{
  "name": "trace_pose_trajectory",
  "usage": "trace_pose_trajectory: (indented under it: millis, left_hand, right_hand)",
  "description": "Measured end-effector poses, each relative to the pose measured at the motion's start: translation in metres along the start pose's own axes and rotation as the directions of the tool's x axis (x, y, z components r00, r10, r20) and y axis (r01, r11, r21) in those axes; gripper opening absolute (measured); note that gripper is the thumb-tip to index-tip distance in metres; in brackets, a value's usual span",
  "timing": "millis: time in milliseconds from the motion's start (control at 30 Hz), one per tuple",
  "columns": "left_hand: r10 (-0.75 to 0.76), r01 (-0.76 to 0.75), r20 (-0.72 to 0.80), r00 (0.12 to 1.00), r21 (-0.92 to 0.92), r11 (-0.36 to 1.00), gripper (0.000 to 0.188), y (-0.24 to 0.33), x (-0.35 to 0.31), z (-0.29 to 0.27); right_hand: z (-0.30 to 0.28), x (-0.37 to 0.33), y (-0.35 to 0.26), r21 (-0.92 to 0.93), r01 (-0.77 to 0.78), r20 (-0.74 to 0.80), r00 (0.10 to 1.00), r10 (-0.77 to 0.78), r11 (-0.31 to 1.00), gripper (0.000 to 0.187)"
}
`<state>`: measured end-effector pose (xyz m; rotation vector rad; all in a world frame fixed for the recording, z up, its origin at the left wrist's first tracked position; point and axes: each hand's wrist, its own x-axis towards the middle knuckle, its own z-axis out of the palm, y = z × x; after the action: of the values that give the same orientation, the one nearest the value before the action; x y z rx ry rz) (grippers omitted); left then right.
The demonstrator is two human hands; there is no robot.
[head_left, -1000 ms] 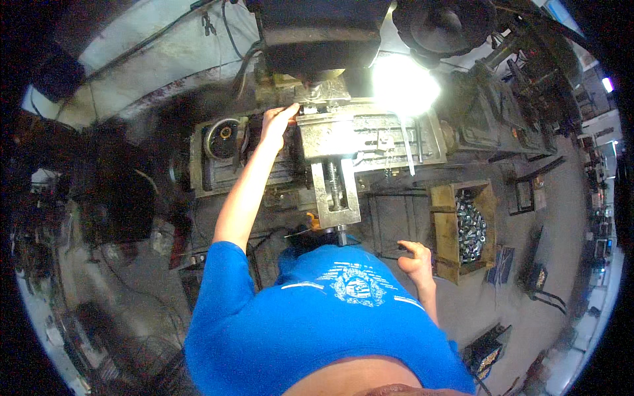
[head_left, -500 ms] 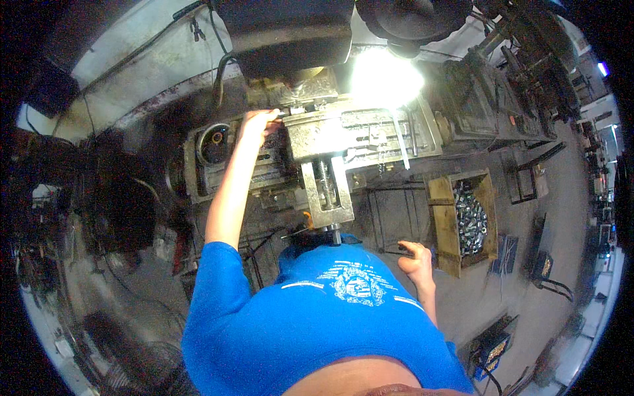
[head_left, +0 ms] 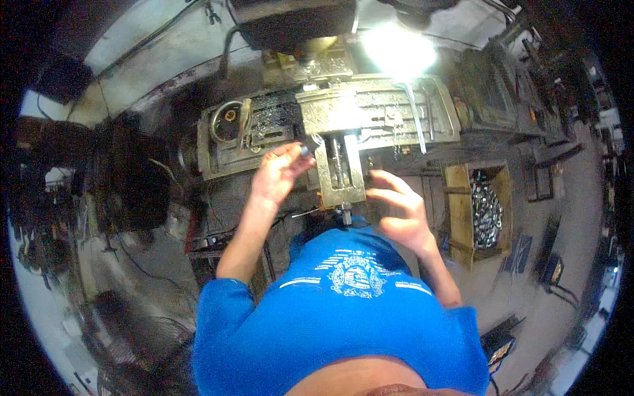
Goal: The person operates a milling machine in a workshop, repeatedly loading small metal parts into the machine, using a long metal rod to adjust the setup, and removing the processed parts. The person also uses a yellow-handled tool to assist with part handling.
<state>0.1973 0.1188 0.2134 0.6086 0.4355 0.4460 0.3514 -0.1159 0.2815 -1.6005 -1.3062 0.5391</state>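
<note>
My left hand [head_left: 277, 177] pinches a small dark metal piece [head_left: 304, 151], short and rounded, just left of the vise's slide. The machine vise [head_left: 330, 113] is bolted across a slotted milling machine table [head_left: 386, 122] strewn with metal chips. Its screw runs toward my body, ending in a square stub [head_left: 347, 216] close to my blue shirt. To the right of the vise's near end, my right hand [head_left: 406, 211] is raised with its fingers apart, holding nothing I can see. Whether anything sits between the vise jaws is too small to make out.
A wooden box [head_left: 457, 214] full of small shiny metal pieces [head_left: 487, 211] stands at the right. The dark machine head [head_left: 290, 25] hangs above the vise, beside a glaring lamp [head_left: 399, 51]. A ring-shaped part [head_left: 218, 125] lies on the table's left end.
My left hand has drawn back from the vise jaws toward me, now showing the metal piece. My right hand has risen toward the vise, and the head view has shifted slightly.
</note>
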Motion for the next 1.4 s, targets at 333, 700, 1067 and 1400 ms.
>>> trace_pose_trajectory:
  millis: [333,700,1067,1400]
  left_hand:
    - [-0.089,0.095,0.065,0.994,-0.099,0.991,0.024,-0.066,-0.037,0.057]
    - [-0.072,0.087,-0.068,0.995,0.242,0.966,0.023,-0.076,-0.079,0.049]
    - [-0.206,0.381,-0.462,0.862,0.325,0.865,0.027,-0.186,-0.06,-0.12]
    - [0.019,0.129,-0.471,0.882,0.281,0.951,0.029,-0.235,-0.016,-0.134]
  right_hand:
    - [0.041,0.004,0.028,0.588,0.004,0.021,1.0,-0.02,0.809,0.059]
    - [0.008,-0.03,0.03,0.492,-0.087,-0.034,0.992,0.119,0.866,0.056]
    - [-0.049,-0.132,0.099,0.427,-0.255,-0.132,0.932,0.339,0.867,0.07]
    - [-0.05,-0.157,0.096,0.392,-0.329,-0.111,0.91,0.4,0.859,0.066]
